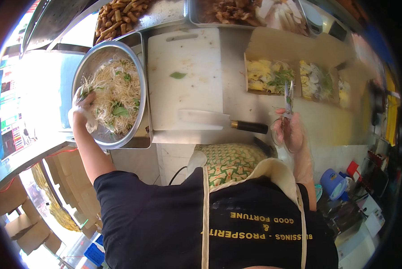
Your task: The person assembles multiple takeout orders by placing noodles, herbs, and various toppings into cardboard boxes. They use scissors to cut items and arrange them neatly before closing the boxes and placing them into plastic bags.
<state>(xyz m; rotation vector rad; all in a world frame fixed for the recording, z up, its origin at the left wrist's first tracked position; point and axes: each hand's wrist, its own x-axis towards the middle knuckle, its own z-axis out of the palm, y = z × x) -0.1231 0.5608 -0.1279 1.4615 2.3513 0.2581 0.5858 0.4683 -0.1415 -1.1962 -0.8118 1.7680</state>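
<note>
Two gloved hands: left hand (82, 107) grips noodles (113, 92) in the bowl (140, 78); toss lightly. Right hand (288, 130) is closed around scissors (289, 99).

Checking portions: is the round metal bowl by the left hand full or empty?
Partly full: pale noodles with green leaves cover the metal bowl bottom, the left hand in them, upper wall bare.
</note>
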